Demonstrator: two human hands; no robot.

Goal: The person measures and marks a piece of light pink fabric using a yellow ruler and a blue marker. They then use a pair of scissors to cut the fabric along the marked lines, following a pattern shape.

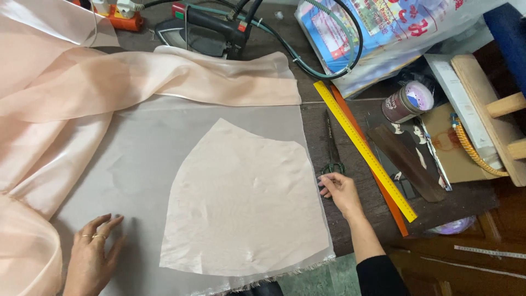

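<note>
A cut piece of pale cream fabric (pixel 241 203) lies flat on a sheer grey-white cloth (pixel 137 159) spread over the dark table. My left hand (pixel 93 255), with rings on its fingers, rests flat and open on the sheer cloth at the lower left of the cut piece. My right hand (pixel 341 192) sits at the cloth's right edge, its fingers touching the handles of the dark scissors (pixel 332 148), which lie on the table pointing away from me. Whether the fingers grip the handles is unclear.
Peach sheer fabric (pixel 66 93) is bunched along the left and top. A yellow ruler (pixel 364 149) over an orange strip lies diagonally right of the scissors. A black iron (pixel 205 30) with cables stands at the back. A tin, printed paper, wooden pieces and a plastic bag crowd the right.
</note>
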